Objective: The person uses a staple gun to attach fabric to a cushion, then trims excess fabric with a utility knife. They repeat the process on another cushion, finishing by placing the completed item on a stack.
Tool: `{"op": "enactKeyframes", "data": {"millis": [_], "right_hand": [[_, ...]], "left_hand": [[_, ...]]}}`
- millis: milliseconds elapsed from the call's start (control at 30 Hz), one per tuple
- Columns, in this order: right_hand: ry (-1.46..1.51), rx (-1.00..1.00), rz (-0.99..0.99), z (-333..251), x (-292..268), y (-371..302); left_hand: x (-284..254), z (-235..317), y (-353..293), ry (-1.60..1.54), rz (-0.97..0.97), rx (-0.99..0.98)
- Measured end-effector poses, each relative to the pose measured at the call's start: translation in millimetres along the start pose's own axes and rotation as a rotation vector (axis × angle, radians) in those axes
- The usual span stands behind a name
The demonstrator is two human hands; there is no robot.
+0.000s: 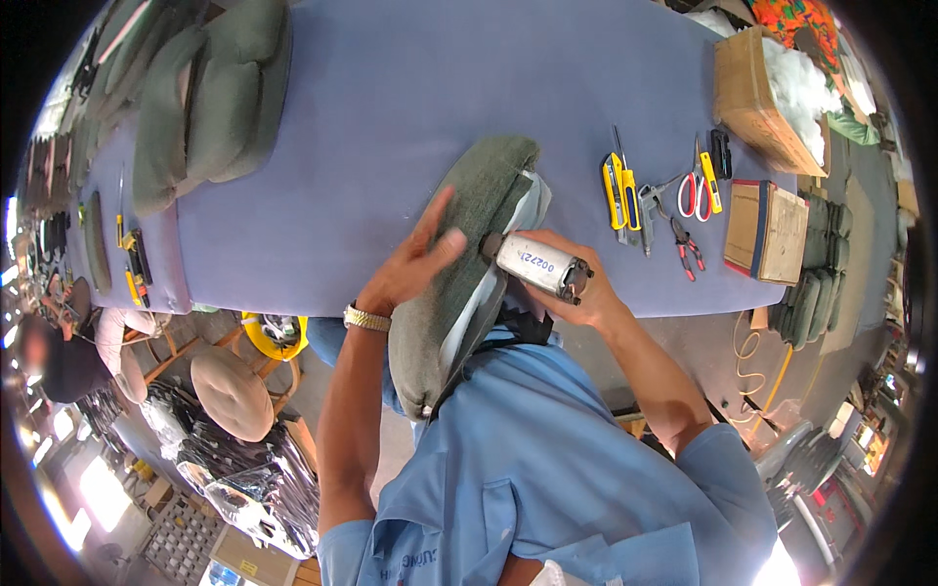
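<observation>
Head view, looking down: we see the left hand (pixel 415 259) spread flat, fingers extended and palm pressing on a grey-green fabric cushion (pixel 459 273), which hangs off the near edge of a long table covered in lilac cloth (pixel 391 98). The cushion's long axis runs from the table edge back toward the person's chest, its far end resting on the cloth and its near end against the light-blue shirt (pixel 547 469); a pale lining shows along its right-hand seam. The right hand (pixel 576 288) is clenched around a silver cylindrical power tool (pixel 537 264), whose dark nose points left and meets the cushion's right edge just beside the left fingertips (so the two hands work the same seam from opposite sides, the right one nearer to it). The cushion looks soft and coarsely woven, the tool smooth and metallic. To the right on the cloth lie a yellow utility knife (pixel 618 190), red-handled scissors (pixel 692 190) and small pliers (pixel 684 244), well apart from the hands. Farther right stand a brown cardboard box of white stuffing (pixel 757 93) and a flat board (pixel 767 230). More grey-green cushions (pixel 210 98) are stacked at the table's far left.
</observation>
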State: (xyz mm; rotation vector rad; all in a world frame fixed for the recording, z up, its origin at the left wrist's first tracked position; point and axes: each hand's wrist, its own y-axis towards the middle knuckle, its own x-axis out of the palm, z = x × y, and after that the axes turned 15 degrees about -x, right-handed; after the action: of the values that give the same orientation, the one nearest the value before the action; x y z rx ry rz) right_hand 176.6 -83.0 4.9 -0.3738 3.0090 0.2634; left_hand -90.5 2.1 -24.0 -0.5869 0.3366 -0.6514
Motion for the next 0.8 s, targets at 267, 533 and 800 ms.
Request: {"op": "enactKeyframes", "data": {"millis": [267, 533, 800], "right_hand": [[-0.022, -0.058, 0.040, 10.3, 10.9, -6.1], [-0.089, -0.049, 0.050, 10.4, 11.7, -10.3], [-0.044, 0.006, 0.006, 1.4, 3.9, -8.5]], "left_hand": [[27.0, -20.4, -13.5, 0.076, 0.168, -0.019], [61.1, 12.2, -35.3, 0.463, 0.404, -0.011], [67.3, 16.2, -36.4, 0.542, 0.497, -0.024]]}}
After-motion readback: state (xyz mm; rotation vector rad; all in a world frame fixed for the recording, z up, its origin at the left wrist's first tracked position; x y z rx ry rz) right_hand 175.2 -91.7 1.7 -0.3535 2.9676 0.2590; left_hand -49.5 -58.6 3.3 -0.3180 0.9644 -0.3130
